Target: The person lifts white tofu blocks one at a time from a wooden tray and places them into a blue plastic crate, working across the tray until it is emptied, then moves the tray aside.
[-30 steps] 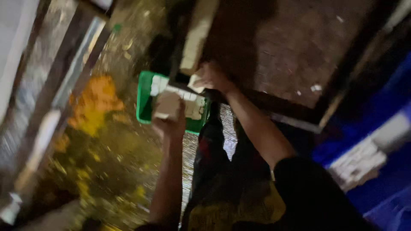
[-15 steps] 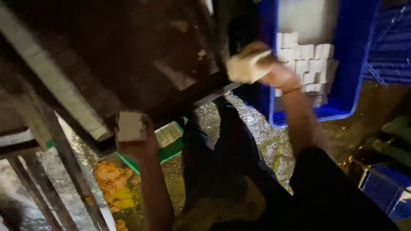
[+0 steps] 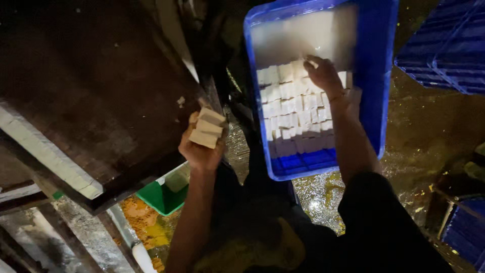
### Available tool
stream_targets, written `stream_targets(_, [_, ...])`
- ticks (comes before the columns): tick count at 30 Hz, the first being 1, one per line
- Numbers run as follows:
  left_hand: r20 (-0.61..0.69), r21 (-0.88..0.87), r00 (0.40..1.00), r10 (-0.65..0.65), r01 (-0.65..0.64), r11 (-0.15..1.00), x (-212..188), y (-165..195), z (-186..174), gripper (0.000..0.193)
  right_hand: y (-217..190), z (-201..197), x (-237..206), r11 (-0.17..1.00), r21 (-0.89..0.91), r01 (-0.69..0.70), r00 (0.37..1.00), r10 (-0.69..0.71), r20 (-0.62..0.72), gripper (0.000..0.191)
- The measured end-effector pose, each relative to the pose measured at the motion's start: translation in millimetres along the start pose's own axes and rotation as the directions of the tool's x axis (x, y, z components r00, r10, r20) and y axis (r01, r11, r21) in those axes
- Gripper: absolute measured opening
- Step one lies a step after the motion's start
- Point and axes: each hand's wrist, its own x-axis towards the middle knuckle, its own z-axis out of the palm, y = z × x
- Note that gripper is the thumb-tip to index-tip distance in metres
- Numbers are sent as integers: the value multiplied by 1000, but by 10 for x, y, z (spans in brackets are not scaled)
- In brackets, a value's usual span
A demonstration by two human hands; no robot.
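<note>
Holding a small stack of pale blocks clenched in my left hand, near the dark surface. Right hand rests fingers-down on the white block rows in the blue crate; grip there unclear. Green tub below.

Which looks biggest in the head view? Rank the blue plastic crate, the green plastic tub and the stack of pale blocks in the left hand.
1. Blue plastic crate, by far the largest.
2. Green plastic tub, though a dark wooden board hides part of it, so its full size is unsure.
3. Stack of pale blocks gripped in the left hand.
</note>
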Motion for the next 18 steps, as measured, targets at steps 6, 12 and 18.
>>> stream_targets(6, [241,-8,942,-235,244,970,463,-789,571,41,112,-139,-237,975,-139,-175,984,177,-1,51])
stream_targets(12, [179,244,888,-423,377,894,873,-1715,955,67,-177,-649,-511,953,276,-125,967,55,248,63])
stream_targets(18, [-109,683,937,-331,312,660,1546,-2447,1239,80,5,-931,-325,982,-178,-55,998,59,16,50])
